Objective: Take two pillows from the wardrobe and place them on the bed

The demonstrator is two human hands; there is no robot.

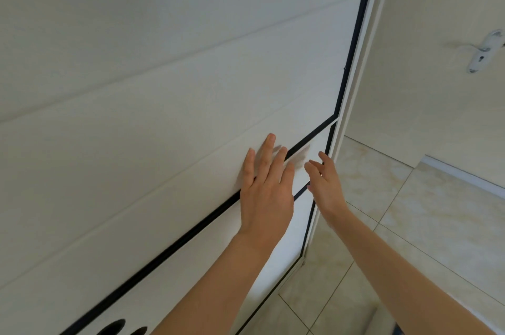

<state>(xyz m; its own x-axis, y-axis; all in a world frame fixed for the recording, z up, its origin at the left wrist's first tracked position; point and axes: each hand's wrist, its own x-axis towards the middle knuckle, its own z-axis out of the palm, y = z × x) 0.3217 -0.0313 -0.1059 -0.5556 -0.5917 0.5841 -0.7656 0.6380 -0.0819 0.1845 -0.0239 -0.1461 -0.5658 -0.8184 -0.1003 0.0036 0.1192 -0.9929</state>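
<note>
1. The wardrobe door [136, 75] fills the left of the view: a glossy white panel with black trim lines and two dark oval cut-outs [112, 329] at its bottom edge. It is closed, so the pillows are not in view; presumably they are behind it, and the bed is out of frame too.
2. The left hand [266, 192] lies flat against the panel, fingers spread and empty, across a black trim line. A flat palm on a slick surface has little purchase; if the door slides, the hand may slip without moving it.
3. The right hand [325, 184] is loosely open with fingers half curled, grasping nothing, near the door's right edge [332, 143]. Whether it touches the edge I cannot tell. Fingers hooked round that edge could be pinched between door and frame [352, 105] if the panel jumps or rebounds.
4. Right of the frame stand a cream room door with a lever handle [483, 53] and a tiled floor [410, 225]. A wardrobe door swung wide could knock that neighbouring door, and pillows stacked loosely inside might tumble onto the tiles.
</note>
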